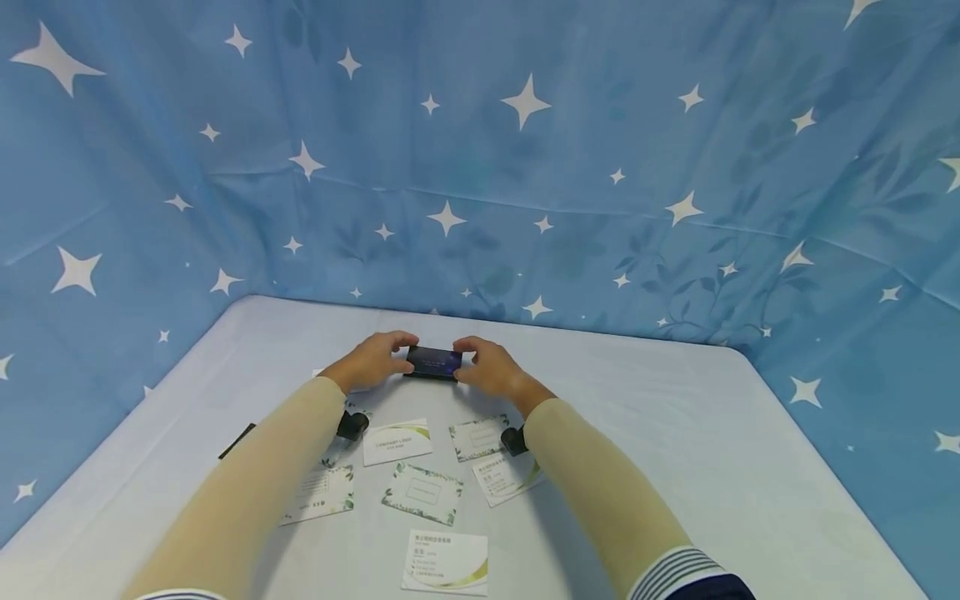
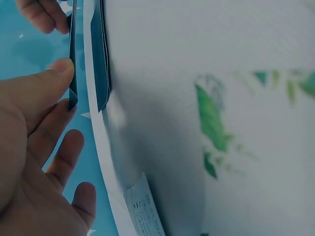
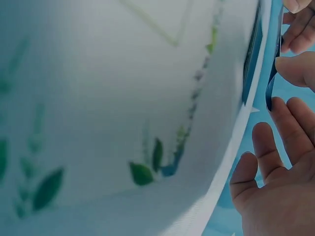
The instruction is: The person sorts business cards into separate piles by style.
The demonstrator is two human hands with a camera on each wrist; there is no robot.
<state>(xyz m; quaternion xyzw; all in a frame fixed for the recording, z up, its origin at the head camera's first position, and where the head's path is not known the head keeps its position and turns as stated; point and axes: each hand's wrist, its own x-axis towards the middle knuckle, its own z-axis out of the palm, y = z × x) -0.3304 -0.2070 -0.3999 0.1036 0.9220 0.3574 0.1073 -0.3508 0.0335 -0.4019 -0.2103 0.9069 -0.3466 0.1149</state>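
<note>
Both hands pinch one dark blue business card (image 1: 433,359) by its opposite ends, near the back of the table. My left hand (image 1: 375,360) has thumb and index finger on the card's left end; my right hand (image 1: 493,367) does the same at the right. In the left wrist view the held card (image 2: 73,59) appears edge-on, above other dark cards (image 2: 100,59) lying on the table. The right wrist view likewise shows the held card (image 3: 274,73) thin and slightly bent at its end, with the remaining fingers of that hand spread loosely below.
Several white business cards lie nearer on the white table (image 1: 675,433): a leaf-bordered one (image 1: 424,492), a gold-striped one (image 1: 397,442) and a printed one (image 1: 446,562) in front. A black edge (image 1: 237,441) shows beside the left sleeve. A blue star-patterned curtain (image 1: 480,167) stands behind.
</note>
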